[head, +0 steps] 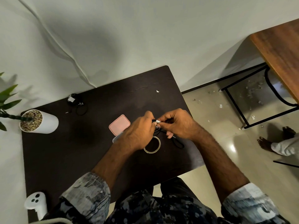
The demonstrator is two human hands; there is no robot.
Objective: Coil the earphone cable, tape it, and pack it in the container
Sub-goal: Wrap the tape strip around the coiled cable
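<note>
My left hand [139, 131] and my right hand [176, 125] meet above the middle of the dark table [64, 151]. Both pinch a black earphone cable [178, 143], whose loops hang below my right hand. A small white piece of tape [158, 121] sits between the fingertips of both hands on the cable. A roll of clear tape [152, 145] lies flat on the table just under my hands. The pink lid [119, 124] rests left of my left hand; the clear container [115, 138] under it is mostly hidden by my wrist.
A second coiled black cable [77, 103] with a white tag lies at the table's far left. A white plant pot [38, 122] stands at the left edge. A white controller [36, 203] lies at the near left corner. A wooden table [281, 50] stands to the right, and a person's bare foot [264, 143] is on the floor.
</note>
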